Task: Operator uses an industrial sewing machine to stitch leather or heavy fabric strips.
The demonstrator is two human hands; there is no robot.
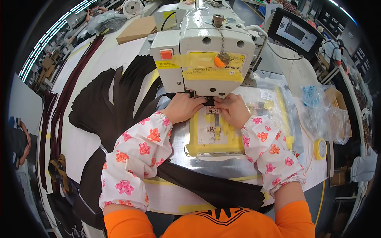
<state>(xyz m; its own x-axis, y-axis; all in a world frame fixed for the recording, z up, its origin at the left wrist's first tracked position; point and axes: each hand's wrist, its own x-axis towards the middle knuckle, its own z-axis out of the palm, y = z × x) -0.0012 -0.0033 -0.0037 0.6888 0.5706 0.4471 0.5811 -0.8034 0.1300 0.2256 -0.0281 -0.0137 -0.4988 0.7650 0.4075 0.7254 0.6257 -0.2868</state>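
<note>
Under the head of a large white sewing machine (216,43), both my hands meet at a short dark fabric strip (209,101). My left hand (183,108) grips it from the left with fingers bent together, fingertips partly hidden by the machine. From the right, my right hand (234,109) pinches the same piece between thumb and forefinger. Below my fingers lies a clear template plate (226,147) edged with yellow tape. A fanned bundle of dark fabric strips (95,103) spreads left of my left forearm, tied near its middle. More dark strips (210,182) lie across the near table edge.
Maroon cords (75,75) run along the table's left side. A monitor (295,33) stands at the back right. Clear plastic bags (327,113) and a yellow tape roll (320,149) sit at the right. A cardboard piece (137,29) lies behind the bundle. Other people are around the workshop.
</note>
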